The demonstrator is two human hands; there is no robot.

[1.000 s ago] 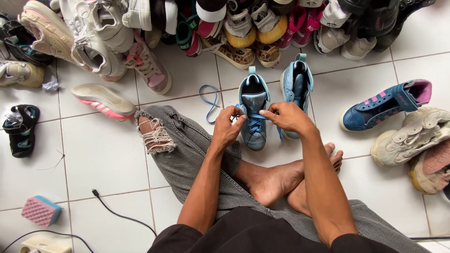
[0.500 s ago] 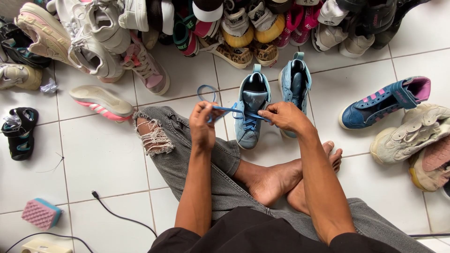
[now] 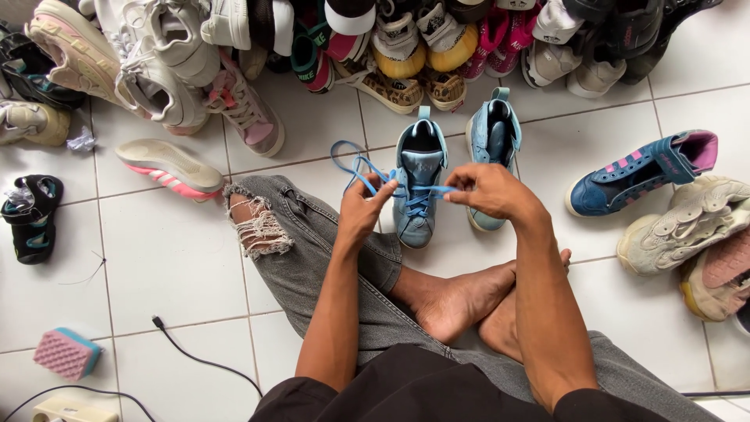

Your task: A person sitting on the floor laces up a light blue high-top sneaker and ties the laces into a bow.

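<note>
White floor tiles (image 3: 172, 258) ringed with piled shoes (image 3: 406, 39) fill my view. Just above centre stands a light-blue high-top sneaker (image 3: 418, 187), its long axis running up the frame, toe toward me and heel tab away. Its twin (image 3: 492, 148) stands just beside it, to its right in the frame. My left hand (image 3: 361, 215) pinches the blue lace (image 3: 351, 160) where it loops; my right hand (image 3: 488, 191) pinches the other end, pulled across the tongue. An uneven tug could, I judge, tip the shoe or slip the lace from an eyelet.
</note>
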